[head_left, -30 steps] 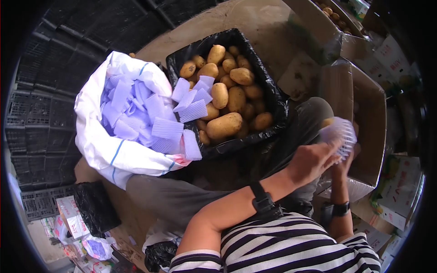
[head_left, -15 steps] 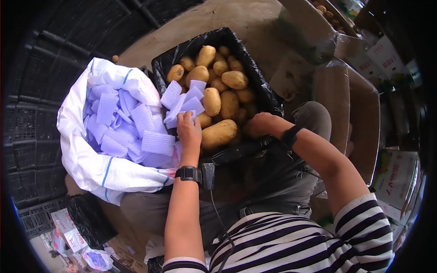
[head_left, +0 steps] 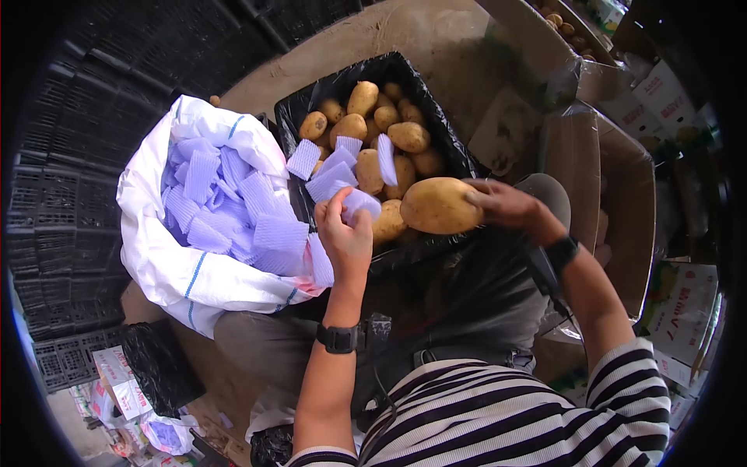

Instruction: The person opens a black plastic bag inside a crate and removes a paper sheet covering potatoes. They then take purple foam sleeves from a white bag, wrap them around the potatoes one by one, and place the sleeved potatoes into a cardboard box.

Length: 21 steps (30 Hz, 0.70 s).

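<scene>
My right hand (head_left: 507, 204) grips one end of a big yellow potato (head_left: 442, 206), lifted above the near right part of a crate lined with black plastic (head_left: 299, 109). In my left hand (head_left: 346, 240) a lilac foam net sleeve (head_left: 360, 205) is pinched between thumb and fingers, its mouth partly opened. The sleeve and the held potato are close together but apart. More potatoes (head_left: 408, 137) fill the crate, with several loose foam sleeves (head_left: 336, 173) lying on them. Left of the crate stands a white woven sack (head_left: 144, 233) full of lilac sleeves (head_left: 210, 226).
Stacked black plastic crates (head_left: 74, 210) line the left side. An open cardboard box (head_left: 572, 152) stands right of my knee, with printed cartons (head_left: 677, 303) beyond it. A black plastic bag (head_left: 159, 366) lies at lower left.
My right hand has come up out of the crate with a large potato. My left hand has picked up a foam sleeve. Another sleeve now stands upright among the potatoes.
</scene>
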Available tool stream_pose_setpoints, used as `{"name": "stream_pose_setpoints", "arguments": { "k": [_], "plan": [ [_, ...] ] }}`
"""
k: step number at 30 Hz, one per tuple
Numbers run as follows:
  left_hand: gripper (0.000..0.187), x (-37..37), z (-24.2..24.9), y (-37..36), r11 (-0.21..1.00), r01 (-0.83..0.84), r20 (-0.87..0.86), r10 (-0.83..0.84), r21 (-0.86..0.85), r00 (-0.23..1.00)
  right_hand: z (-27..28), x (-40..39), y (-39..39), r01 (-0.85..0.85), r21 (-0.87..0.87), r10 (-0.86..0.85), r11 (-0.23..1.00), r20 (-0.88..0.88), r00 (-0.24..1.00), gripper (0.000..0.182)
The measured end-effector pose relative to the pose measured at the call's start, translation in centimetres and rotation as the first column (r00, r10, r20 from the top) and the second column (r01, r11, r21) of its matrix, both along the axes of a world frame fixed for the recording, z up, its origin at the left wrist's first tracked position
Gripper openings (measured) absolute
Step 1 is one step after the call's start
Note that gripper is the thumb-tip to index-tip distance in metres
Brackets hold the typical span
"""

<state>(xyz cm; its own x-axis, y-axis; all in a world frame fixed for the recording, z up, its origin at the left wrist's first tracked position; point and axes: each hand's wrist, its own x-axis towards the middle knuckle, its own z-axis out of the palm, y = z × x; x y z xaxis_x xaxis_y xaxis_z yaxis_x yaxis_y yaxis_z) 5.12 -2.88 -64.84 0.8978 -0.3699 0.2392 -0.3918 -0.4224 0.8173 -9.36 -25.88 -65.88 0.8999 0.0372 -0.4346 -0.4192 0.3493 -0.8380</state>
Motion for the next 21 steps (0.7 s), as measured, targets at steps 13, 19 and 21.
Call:
{"name": "stream_pose_setpoints", "arguments": {
  "k": [13, 19, 21],
  "plan": [
    [0.017, -5.4, -6.6, -2.2, 0.644, -0.180, -0.489, -0.339, -0.743, 0.804, -0.3, -2.9, 10.9, 0.117, 0.718, -0.262, 0.686, 0.094, 0.961, 0.066],
    [0.020, -4.3, 0.4, -1.6, 0.971, 0.029, -0.430, -0.131, -0.235, 0.893, 2.5, -4.4, 9.4, 0.364, 0.412, -0.424, 0.835, 0.062, 0.903, 0.054],
    [0.019, -6.8, 2.4, -3.2, 0.963, 0.269, 0.113, -0.268, 0.007, 0.957, 1.4, -5.2, 9.9, 0.617, 0.095, -0.624, 0.782, 0.097, 0.776, 0.053]
  ]
}}
